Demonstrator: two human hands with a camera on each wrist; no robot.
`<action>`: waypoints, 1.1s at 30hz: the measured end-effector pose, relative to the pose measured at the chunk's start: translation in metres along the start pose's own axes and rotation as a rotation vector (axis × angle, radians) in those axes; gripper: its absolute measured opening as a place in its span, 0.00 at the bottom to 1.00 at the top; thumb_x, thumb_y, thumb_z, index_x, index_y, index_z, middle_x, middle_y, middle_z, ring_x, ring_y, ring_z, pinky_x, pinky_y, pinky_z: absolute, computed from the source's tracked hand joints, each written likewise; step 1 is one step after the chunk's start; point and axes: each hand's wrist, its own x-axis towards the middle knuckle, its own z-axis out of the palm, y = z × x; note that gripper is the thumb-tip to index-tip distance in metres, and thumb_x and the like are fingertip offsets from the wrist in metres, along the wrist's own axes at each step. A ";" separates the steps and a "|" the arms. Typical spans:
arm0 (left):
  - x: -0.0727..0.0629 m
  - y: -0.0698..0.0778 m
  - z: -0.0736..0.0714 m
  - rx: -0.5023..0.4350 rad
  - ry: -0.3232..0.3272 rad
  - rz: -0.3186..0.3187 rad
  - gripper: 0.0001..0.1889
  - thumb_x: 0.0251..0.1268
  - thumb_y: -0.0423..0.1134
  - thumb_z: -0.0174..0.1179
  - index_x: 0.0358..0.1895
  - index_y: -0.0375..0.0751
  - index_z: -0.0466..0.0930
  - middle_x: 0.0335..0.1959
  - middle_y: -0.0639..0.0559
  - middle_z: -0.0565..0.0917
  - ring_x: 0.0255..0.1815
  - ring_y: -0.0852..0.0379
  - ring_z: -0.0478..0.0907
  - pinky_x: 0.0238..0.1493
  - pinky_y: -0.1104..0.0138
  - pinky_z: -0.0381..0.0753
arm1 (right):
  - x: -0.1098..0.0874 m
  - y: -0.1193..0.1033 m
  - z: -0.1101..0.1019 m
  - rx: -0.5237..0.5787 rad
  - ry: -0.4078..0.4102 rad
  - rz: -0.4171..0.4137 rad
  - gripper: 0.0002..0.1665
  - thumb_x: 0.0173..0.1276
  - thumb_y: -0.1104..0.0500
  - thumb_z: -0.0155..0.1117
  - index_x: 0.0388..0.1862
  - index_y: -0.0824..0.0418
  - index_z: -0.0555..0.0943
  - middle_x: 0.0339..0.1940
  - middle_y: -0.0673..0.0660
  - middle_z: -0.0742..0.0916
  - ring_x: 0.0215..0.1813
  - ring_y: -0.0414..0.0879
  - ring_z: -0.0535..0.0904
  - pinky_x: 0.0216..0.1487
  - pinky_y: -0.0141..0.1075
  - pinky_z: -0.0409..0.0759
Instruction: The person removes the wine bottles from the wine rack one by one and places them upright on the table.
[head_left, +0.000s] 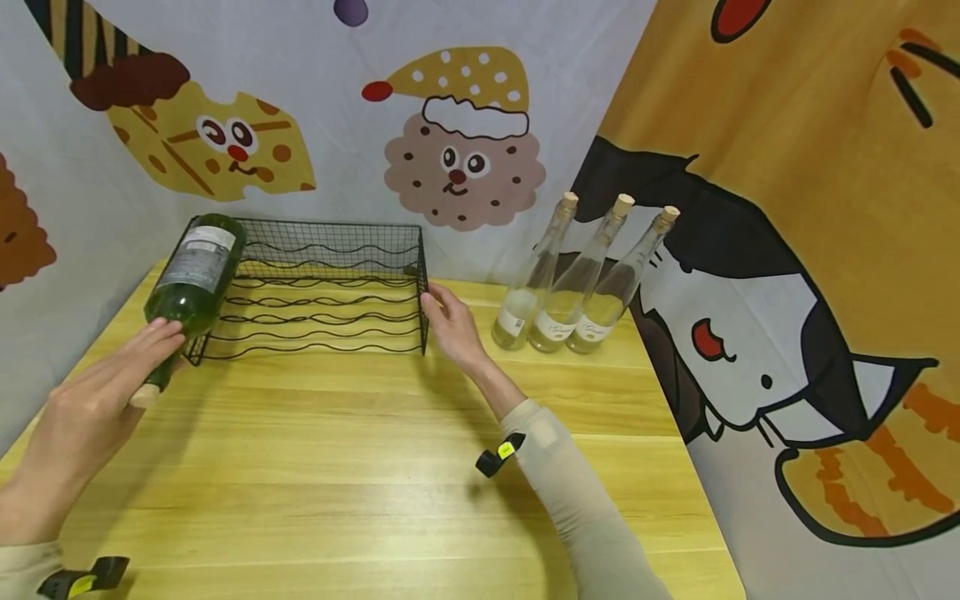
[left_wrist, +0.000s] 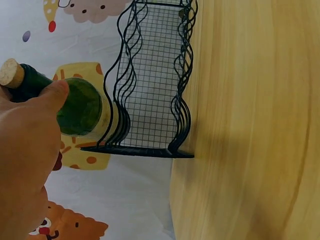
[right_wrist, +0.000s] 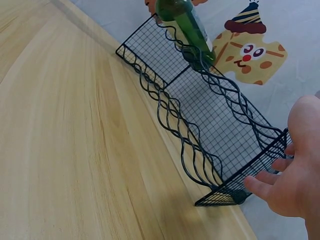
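Observation:
A green wine bottle (head_left: 197, 271) with a pale label lies at the left end of a black wire wine rack (head_left: 337, 229), on its upper wavy wires. Its corked neck points toward me. My left hand (head_left: 101, 404) holds the bottle by its neck; in the left wrist view the thumb lies along the bottle's shoulder (left_wrist: 82, 107), while the other fingers are mostly hidden. At the rack's right end, my right hand (head_left: 453, 329) rests with fairly straight fingers against the mesh side panel (right_wrist: 250, 172).
Three clear corked bottles (head_left: 555, 308) with white labels stand upright close together, right of the rack. The wooden table (head_left: 360, 467) meets a cartoon-printed cloth (head_left: 337, 125) behind and another cloth (head_left: 750, 333) on the right.

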 end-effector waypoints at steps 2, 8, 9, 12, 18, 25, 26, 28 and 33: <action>0.001 0.001 0.001 0.008 0.032 0.004 0.24 0.88 0.20 0.51 0.79 0.35 0.79 0.83 0.44 0.79 0.90 0.78 0.55 0.86 0.88 0.48 | 0.000 0.000 0.001 -0.005 0.000 0.000 0.38 0.96 0.39 0.47 0.89 0.61 0.69 0.86 0.66 0.78 0.84 0.64 0.79 0.85 0.56 0.81; 0.010 0.006 0.007 0.006 0.160 0.011 0.22 0.96 0.39 0.46 0.74 0.30 0.82 0.72 0.33 0.86 0.87 0.78 0.61 0.82 0.91 0.51 | 0.001 0.000 0.001 -0.005 -0.006 -0.007 0.38 0.96 0.39 0.47 0.89 0.62 0.69 0.86 0.65 0.78 0.84 0.64 0.79 0.84 0.57 0.82; 0.013 0.008 0.007 -0.004 0.178 0.011 0.19 0.95 0.33 0.47 0.72 0.28 0.82 0.70 0.31 0.87 0.86 0.78 0.62 0.81 0.92 0.51 | 0.001 -0.001 0.001 -0.006 -0.007 -0.006 0.38 0.96 0.39 0.47 0.90 0.63 0.68 0.87 0.65 0.78 0.84 0.64 0.79 0.84 0.57 0.82; 0.021 0.014 0.007 -0.037 0.234 0.017 0.16 0.90 0.26 0.52 0.68 0.25 0.84 0.65 0.26 0.89 0.85 0.78 0.65 0.81 0.91 0.54 | 0.001 -0.001 0.001 -0.014 -0.008 0.000 0.39 0.96 0.39 0.46 0.90 0.62 0.68 0.87 0.64 0.77 0.84 0.63 0.78 0.84 0.57 0.82; 0.038 0.024 0.007 -0.096 0.365 0.026 0.29 0.95 0.51 0.52 0.61 0.20 0.85 0.57 0.21 0.89 0.80 0.80 0.70 0.81 0.89 0.63 | 0.000 -0.001 0.001 -0.011 -0.012 0.005 0.39 0.96 0.38 0.46 0.90 0.61 0.67 0.88 0.64 0.77 0.85 0.64 0.78 0.85 0.58 0.82; 0.052 0.039 0.003 -0.135 0.506 -0.052 0.32 0.91 0.54 0.58 0.57 0.18 0.85 0.52 0.20 0.90 0.74 0.80 0.76 0.79 0.83 0.72 | -0.001 0.000 0.001 -0.009 -0.007 -0.002 0.39 0.96 0.38 0.46 0.90 0.62 0.67 0.88 0.67 0.76 0.85 0.65 0.77 0.86 0.59 0.81; 0.052 0.040 0.003 -0.133 0.513 -0.061 0.32 0.91 0.54 0.59 0.57 0.18 0.85 0.52 0.20 0.90 0.74 0.80 0.76 0.80 0.82 0.72 | -0.001 0.000 0.001 -0.010 -0.006 -0.002 0.39 0.96 0.38 0.46 0.90 0.62 0.67 0.88 0.67 0.76 0.85 0.65 0.77 0.86 0.59 0.81; 0.053 0.042 0.002 -0.117 0.538 -0.078 0.30 0.91 0.52 0.59 0.57 0.18 0.85 0.52 0.21 0.91 0.73 0.81 0.77 0.80 0.81 0.73 | -0.002 0.000 0.001 -0.013 -0.004 -0.002 0.39 0.96 0.38 0.46 0.91 0.62 0.67 0.88 0.67 0.76 0.85 0.64 0.77 0.85 0.58 0.81; 0.060 0.051 -0.004 -0.110 0.587 -0.110 0.26 0.92 0.45 0.59 0.58 0.16 0.83 0.57 0.23 0.90 0.74 0.79 0.77 0.82 0.79 0.73 | -0.002 0.000 0.000 -0.014 0.000 0.001 0.38 0.96 0.38 0.46 0.91 0.59 0.68 0.87 0.64 0.77 0.85 0.63 0.78 0.85 0.56 0.82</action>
